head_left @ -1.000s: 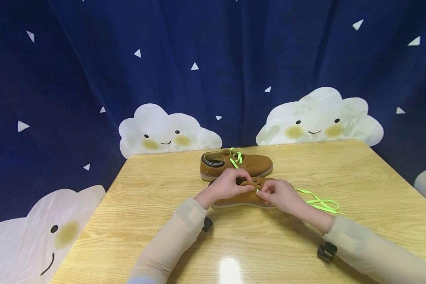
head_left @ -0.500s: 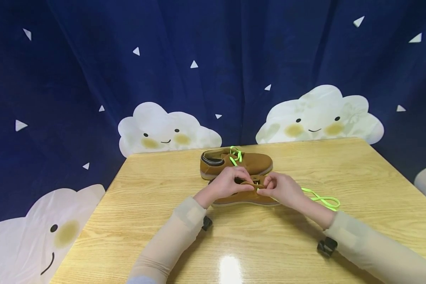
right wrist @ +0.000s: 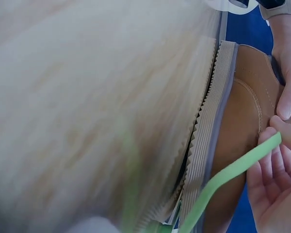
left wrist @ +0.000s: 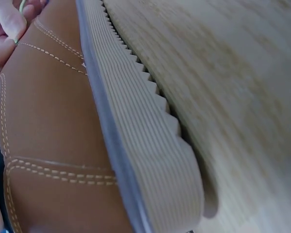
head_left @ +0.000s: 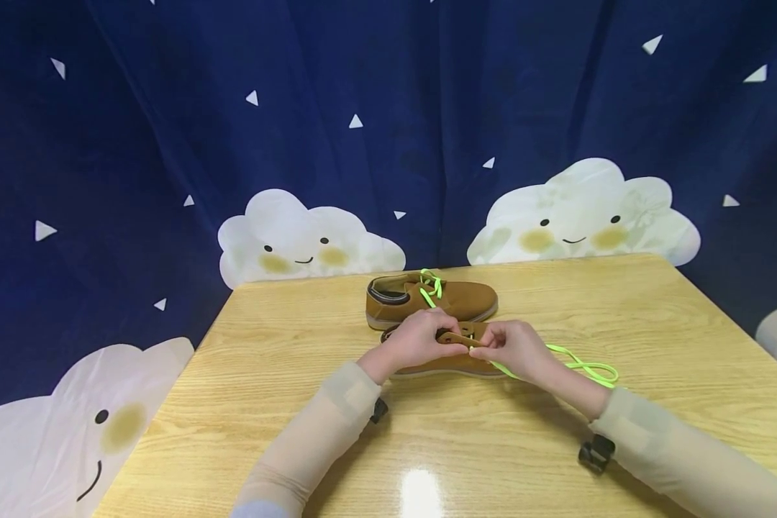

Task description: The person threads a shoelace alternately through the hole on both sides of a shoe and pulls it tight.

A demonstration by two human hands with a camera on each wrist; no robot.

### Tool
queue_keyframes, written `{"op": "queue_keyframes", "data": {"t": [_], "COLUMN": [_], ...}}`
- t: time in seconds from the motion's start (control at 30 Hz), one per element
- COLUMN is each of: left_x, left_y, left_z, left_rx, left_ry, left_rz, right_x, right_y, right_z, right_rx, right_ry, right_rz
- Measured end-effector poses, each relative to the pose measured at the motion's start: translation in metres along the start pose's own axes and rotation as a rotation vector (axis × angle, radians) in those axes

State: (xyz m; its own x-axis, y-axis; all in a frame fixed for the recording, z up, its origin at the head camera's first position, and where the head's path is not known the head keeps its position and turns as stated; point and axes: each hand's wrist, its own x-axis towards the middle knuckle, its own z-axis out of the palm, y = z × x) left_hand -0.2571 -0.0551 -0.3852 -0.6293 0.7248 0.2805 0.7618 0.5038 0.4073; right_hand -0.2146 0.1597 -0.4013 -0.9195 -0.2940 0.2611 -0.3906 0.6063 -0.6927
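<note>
In the head view, a brown shoe [head_left: 440,365] stands upright on the table, toe to the right, partly covered by both hands. My left hand [head_left: 421,337] pinches the edge of its eyelet flap [head_left: 458,339] between thumb and fingers. Right beside those fingertips, my right hand [head_left: 518,350] pinches a neon green shoelace [head_left: 597,371] at the flap. The rest of that lace trails out under the right hand onto the table. In the right wrist view the flat lace [right wrist: 223,177] runs up to the right thumb. The left wrist view shows the shoe's stitched side [left wrist: 53,116] and ridged sole [left wrist: 150,141].
Behind the near shoe stands a second brown shoe [head_left: 473,298], its green lace [head_left: 431,282] threaded at the top. The light wooden table [head_left: 285,324] reaches back to a dark blue curtain [head_left: 337,57] with printed clouds.
My right hand has shifted slightly right and its fingers have changed their hold at the flap. More green lace now shows beneath that hand. The left hand stays nearly where it was.
</note>
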Motion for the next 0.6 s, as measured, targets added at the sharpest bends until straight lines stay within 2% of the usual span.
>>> {"op": "queue_keyframes", "data": {"t": [0.2,0.43,0.6], "left_x": [0.0007,0.0021,0.0013], "left_y": [0.0014,0.005,0.0058], "left_z": [-0.0007,0.0007,0.0021], "left_rx": [0.036,0.103,0.144], "left_ry": [0.013,0.01,0.041], "left_rz": [0.018,-0.029,-0.026], "right_x": [-0.0005,-0.0007,-0.001], "right_y": [0.0011,-0.0006,-0.0002], "right_z": [-0.0029,-0.0035,-0.0032], "right_rx": [0.086,0.077,0.071], "right_ry": [-0.052,-0.055,-0.047], "right_rz": [0.01,0.022,0.011]}}
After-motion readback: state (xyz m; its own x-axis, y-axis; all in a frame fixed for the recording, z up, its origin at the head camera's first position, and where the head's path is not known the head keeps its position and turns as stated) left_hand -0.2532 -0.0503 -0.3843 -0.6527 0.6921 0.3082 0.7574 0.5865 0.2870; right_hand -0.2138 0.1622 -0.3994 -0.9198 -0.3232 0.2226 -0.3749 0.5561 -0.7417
